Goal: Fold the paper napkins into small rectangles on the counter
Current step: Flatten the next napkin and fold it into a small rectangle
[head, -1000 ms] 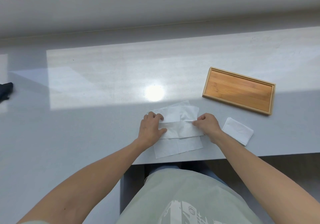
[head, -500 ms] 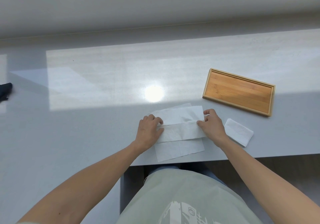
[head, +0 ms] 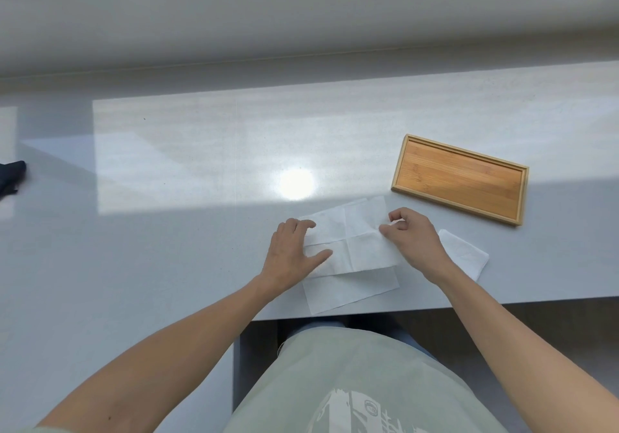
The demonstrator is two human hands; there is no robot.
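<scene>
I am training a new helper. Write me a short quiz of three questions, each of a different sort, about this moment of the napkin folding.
1. True or false: the wooden tray holds a folded napkin.
2. Which hand lies with straight fingers on the napkin being folded? A) left hand B) right hand C) neither
3. Fill the gap: the small folded napkin lies on the counter between the right hand and the ____.

Key
1. False: nothing lies in the tray.
2. A. The right hand pinches the napkin's right edge with curled fingers.
3. Wooden tray.
</scene>
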